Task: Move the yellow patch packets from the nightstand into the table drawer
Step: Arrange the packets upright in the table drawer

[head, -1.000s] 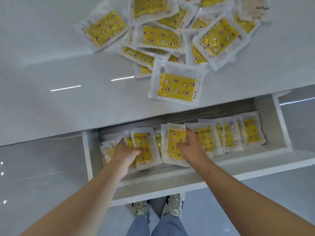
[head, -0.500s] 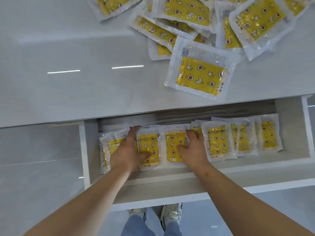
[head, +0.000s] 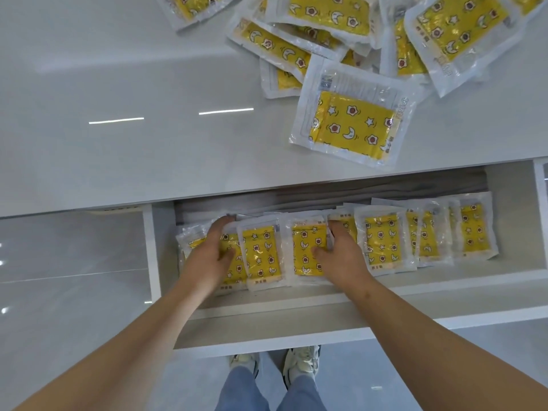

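Observation:
The white table drawer [head: 267,330] stands pulled out below the glossy white top [head: 118,161]. A row of yellow patch packets [head: 382,241] with star and moon prints leans across the drawer from left to right. My left hand [head: 207,256] holds a packet at the row's left end [head: 231,264], fingers over its top edge, thumb on its face. My right hand [head: 341,259] grips the middle packet [head: 305,247] the same way. Another packet [head: 261,253] stands between my hands. Several more packets lie heaped [head: 326,16] on the top at the upper right, one nearest the edge [head: 353,123].
The drawer's right wall [head: 539,215] is just past the last packet, and its left wall [head: 148,250] sits beside my left hand. My feet in pale shoes [head: 299,363] stand on the shiny grey floor under the drawer front.
My left hand has shifted from the middle packet to the left end of the row. My right hand stays on its packet. The two middle packets now stand side by side.

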Demonstrator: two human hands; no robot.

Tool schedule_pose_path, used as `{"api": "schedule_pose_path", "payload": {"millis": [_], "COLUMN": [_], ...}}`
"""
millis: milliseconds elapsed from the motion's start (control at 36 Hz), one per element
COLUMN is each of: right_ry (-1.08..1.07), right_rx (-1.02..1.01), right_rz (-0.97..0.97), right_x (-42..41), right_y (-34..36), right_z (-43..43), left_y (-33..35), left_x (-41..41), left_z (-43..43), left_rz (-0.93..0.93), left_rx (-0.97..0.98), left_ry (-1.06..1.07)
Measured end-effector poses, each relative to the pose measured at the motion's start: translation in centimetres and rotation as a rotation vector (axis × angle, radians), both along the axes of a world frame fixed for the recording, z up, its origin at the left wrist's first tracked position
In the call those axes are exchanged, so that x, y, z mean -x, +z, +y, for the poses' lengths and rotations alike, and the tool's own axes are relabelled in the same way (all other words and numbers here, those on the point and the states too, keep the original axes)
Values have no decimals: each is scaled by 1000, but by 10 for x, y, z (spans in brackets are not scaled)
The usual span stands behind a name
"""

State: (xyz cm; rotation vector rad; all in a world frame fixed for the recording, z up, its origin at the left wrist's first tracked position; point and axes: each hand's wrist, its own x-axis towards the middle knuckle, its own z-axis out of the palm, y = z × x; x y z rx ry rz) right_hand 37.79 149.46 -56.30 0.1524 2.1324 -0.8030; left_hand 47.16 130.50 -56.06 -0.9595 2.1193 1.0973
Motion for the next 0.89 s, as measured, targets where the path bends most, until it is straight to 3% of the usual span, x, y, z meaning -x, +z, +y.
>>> {"api": "schedule_pose_path", "payload": {"millis": [222,361,500,639,750,889], "right_ry": [20,53,98,241,368,96], "right_rx": [-38,-69,-90,-129,-187,-7], "right_rz": [22,44,58,157,307,79], "right_x": [-1,-2,-1,-1,3,16], "right_y": [1,2,2,3,6,17], "right_z": [1,2,3,6,12,16], "left_y": [4,-1,1,3,2,4], "left_x": [-1,4,16,20,29,45], "left_z": [-5,-10,-9,-6,-7,15], "left_rz": [29,-67,-98,-53,-64,-21], "left_rx": [154,530,282,342,423,243], "left_ry": [102,-282,-426,-577,-505,-632]}}
